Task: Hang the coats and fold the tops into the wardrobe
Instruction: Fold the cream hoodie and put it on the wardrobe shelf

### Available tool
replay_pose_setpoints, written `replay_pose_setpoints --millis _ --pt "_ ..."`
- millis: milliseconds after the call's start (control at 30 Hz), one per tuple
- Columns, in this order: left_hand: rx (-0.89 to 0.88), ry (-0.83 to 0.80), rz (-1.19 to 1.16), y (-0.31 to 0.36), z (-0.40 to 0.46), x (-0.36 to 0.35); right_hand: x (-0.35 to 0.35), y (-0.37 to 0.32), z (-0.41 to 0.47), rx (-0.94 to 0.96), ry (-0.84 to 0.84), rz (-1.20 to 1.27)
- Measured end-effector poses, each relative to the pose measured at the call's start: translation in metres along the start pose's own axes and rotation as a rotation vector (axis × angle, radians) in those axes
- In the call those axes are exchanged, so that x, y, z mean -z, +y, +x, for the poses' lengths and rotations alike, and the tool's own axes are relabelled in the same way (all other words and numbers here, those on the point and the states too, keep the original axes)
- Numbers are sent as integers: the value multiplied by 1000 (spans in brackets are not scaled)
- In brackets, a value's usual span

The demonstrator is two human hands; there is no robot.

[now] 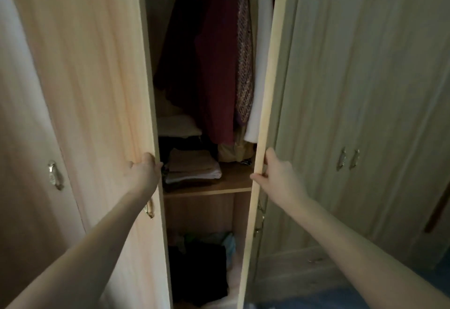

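Head view: we grip both wardrobe doors, left hand (143, 169) on the left door (97, 89), right hand (277, 174) on the right door (264, 113); folded tops (192, 166) lie on the shelf (233, 182), a maroon coat (214, 65) hanging above.

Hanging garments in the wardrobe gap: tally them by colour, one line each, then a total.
Dark red: 1, the dark red coat
Patterned knit: 1, the patterned knit piece
White: 1, the white garment
Total: 3 that show between the doors; more may hang hidden behind the left door and right door.
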State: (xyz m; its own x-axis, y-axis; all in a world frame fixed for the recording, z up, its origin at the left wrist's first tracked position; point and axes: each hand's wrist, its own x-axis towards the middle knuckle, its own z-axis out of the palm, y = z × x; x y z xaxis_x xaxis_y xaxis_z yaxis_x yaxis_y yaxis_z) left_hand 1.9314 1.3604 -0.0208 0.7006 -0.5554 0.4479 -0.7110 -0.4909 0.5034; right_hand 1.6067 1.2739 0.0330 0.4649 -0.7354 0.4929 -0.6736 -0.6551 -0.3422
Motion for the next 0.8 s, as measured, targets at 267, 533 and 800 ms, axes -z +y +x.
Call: replay_pose_setpoints --millis 267,533,800 --pt "-196 258 54 -5 -5 9 -71 -68 50 43 -14 89" --pt "-206 79 71 -4 26 -9 -113 -104 93 17 -15 126" --pt "-453 76 374 -18 87 7 -133 -104 135 153 120 -25"
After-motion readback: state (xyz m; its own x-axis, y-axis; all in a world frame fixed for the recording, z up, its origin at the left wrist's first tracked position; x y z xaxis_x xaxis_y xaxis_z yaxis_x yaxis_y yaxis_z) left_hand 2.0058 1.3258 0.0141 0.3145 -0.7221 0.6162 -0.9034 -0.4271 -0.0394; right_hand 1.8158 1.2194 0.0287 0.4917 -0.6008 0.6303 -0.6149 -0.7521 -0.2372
